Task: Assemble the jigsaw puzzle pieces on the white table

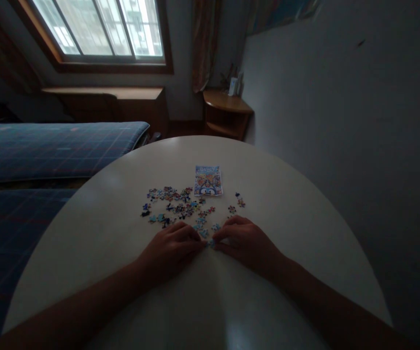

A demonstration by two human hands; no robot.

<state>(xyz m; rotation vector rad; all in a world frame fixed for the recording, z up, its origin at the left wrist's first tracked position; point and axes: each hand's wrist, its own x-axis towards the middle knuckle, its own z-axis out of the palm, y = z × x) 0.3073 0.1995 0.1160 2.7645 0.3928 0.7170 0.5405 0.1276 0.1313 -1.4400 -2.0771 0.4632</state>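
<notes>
Both my hands rest on a round white table (286, 204), fingertips meeting over a small blue jigsaw piece (210, 242). My left hand (171, 248) has its fingers curled and pinched toward that piece. From the other side, my right hand (244, 242) pinches the same spot with curled fingers. Just beyond my hands lie several loose jigsaw pieces (175, 204), scattered across the table's middle. A small printed picture card (208, 180) lies flat behind them. A few more pieces (237, 201) sit apart to the right.
A bed with a blue checked cover (49, 148) runs along the left of the table. A wooden corner shelf (226, 112) stands behind the table under a curtain. A grey wall (359, 121) closes the right side. A window (100, 29) is at the top left.
</notes>
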